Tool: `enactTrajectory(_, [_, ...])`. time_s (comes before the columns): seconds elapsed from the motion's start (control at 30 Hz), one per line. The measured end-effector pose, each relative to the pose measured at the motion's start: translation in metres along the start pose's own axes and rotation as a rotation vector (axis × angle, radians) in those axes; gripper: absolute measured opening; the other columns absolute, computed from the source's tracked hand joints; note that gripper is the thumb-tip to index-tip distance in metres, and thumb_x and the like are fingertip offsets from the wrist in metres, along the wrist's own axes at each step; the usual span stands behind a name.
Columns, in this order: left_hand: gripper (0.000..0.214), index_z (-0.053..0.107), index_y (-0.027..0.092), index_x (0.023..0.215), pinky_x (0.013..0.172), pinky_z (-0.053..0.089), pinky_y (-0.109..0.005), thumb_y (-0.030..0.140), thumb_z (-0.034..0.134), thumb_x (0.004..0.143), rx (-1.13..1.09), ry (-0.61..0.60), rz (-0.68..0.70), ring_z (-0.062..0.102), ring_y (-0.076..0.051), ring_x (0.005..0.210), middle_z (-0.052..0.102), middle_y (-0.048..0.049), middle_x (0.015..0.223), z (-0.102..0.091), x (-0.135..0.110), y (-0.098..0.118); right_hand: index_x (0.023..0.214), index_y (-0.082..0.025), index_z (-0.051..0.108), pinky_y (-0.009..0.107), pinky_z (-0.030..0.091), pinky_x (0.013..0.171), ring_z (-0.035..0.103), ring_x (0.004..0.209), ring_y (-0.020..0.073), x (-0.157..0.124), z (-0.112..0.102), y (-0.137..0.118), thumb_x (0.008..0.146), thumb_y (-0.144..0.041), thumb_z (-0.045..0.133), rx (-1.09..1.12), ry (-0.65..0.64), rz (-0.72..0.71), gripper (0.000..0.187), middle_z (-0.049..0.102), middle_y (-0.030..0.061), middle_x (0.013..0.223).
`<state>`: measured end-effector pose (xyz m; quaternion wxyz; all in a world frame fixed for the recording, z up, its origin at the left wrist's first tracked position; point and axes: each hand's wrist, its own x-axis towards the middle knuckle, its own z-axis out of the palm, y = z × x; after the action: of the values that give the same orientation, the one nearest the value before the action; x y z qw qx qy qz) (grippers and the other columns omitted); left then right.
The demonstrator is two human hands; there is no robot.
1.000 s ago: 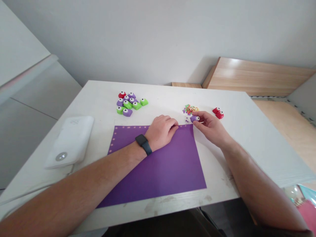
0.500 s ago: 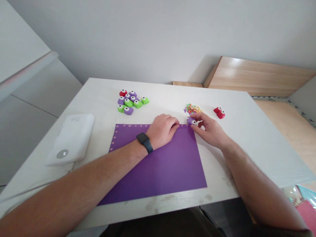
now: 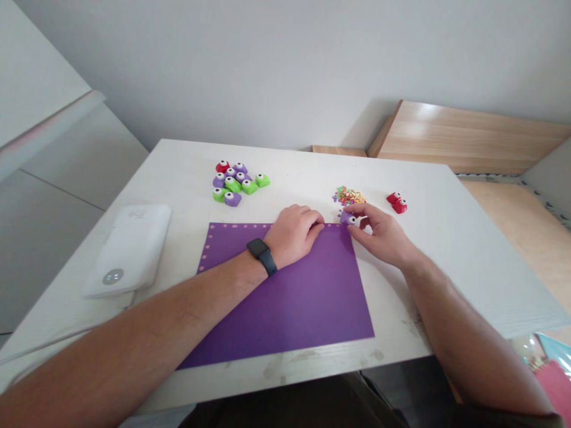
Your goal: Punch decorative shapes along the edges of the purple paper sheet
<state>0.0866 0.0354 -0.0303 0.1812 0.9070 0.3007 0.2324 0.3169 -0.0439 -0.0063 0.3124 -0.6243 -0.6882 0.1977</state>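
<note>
A sheet of purple paper (image 3: pixel 303 297) lies on the white table, with small punched shapes along its top edge and upper left side. My left hand (image 3: pixel 297 232), a dark watch on its wrist, rests at the top edge with thumb and fingers closed on the paper there. At the paper's top right corner is a purple craft punch (image 3: pixel 346 218) with a white-and-black button. My right hand (image 3: pixel 377 232) grips this punch between thumb and fingers. Whether the paper sits inside its slot I cannot tell.
Several purple, green and red craft punches (image 3: pixel 232 199) cluster at the back left. Colourful paper bits (image 3: pixel 348 195) lie just behind my right hand. Two red punches (image 3: pixel 397 203) are farther right. On the left sits a white device (image 3: pixel 134 249) with a cable.
The purple punch and the fingers of my right hand have shifted slightly to the right at the paper's corner. My left hand stays in place.
</note>
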Motion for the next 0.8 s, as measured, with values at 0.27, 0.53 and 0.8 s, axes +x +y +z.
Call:
enactTrajectory(0.27, [0.019,0.069,0.02,0.101,0.092,0.047,-0.041,0.027,0.051,0.101,0.003,0.002,-0.005,0.063,-0.024,0.096,0.071,-0.007,0.098,0.0013,-0.0006,-0.0002,0.125,-0.025,0.065,0.037,0.057,0.083,0.066,0.094,0.0207,-0.0001,-0.0021,0.001,0.088,-0.029,0.064,-0.016,0.05,-0.042,0.037,0.072,0.0055,0.121])
enactTrajectory(0.53, [0.017,0.066,0.02,0.107,0.088,0.048,-0.04,0.026,0.051,0.1,-0.004,0.029,-0.017,0.062,-0.023,0.094,0.071,-0.0065,0.098,0.0008,-0.0007,0.001,0.124,-0.025,0.066,0.037,0.056,0.081,0.066,0.098,0.0216,-0.0001,-0.002,-0.0022,0.086,-0.023,0.065,-0.064,0.049,-0.098,0.037,0.072,0.0054,0.119])
enactTrajectory(0.8, [0.018,0.067,0.021,0.103,0.09,0.047,-0.04,0.025,0.05,0.101,0.006,0.009,-0.008,0.062,-0.023,0.095,0.07,-0.0067,0.097,-0.0001,-0.0003,0.0014,0.125,-0.026,0.065,0.036,0.056,0.079,0.065,0.102,0.0221,0.0,-0.0016,-0.0031,0.086,-0.018,0.063,-0.095,0.046,-0.138,0.04,0.071,0.0055,0.122])
